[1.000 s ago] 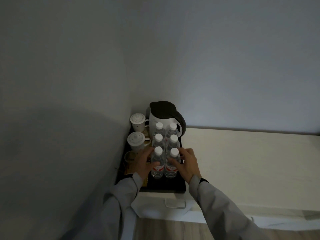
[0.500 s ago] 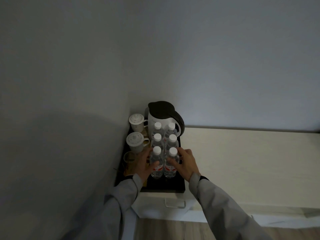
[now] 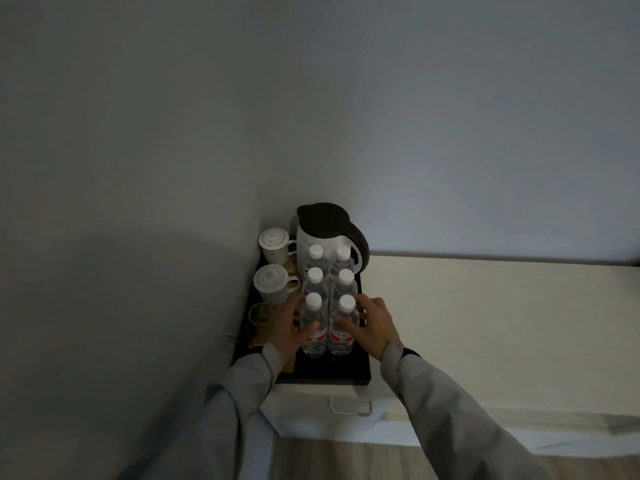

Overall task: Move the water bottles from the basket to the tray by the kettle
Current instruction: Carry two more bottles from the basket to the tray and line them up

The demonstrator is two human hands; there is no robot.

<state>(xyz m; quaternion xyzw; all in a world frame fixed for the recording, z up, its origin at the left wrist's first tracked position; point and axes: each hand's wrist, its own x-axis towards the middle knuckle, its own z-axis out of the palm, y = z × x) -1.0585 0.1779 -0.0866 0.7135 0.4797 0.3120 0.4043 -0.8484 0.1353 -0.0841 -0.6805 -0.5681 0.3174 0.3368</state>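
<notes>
Several clear water bottles with white caps stand upright in two rows on the black tray (image 3: 332, 370), in front of the white kettle (image 3: 325, 237) with its dark lid. My left hand (image 3: 285, 329) is wrapped around the front-left bottle (image 3: 313, 303), thumb across its front. My right hand (image 3: 372, 327) grips the front-right bottle (image 3: 346, 304) the same way. Both bottles rest on the tray, touching each other. The basket is out of view.
Two lidded white cups (image 3: 273, 240) (image 3: 270, 282) and a small glass (image 3: 259, 315) stand on the tray's left side against the wall. The pale counter (image 3: 485, 323) stretches right. A drawer handle (image 3: 349, 408) sits below the tray's front edge.
Both hands stay around the two front bottles; the bottles have not visibly moved. Only the view has shifted slightly.
</notes>
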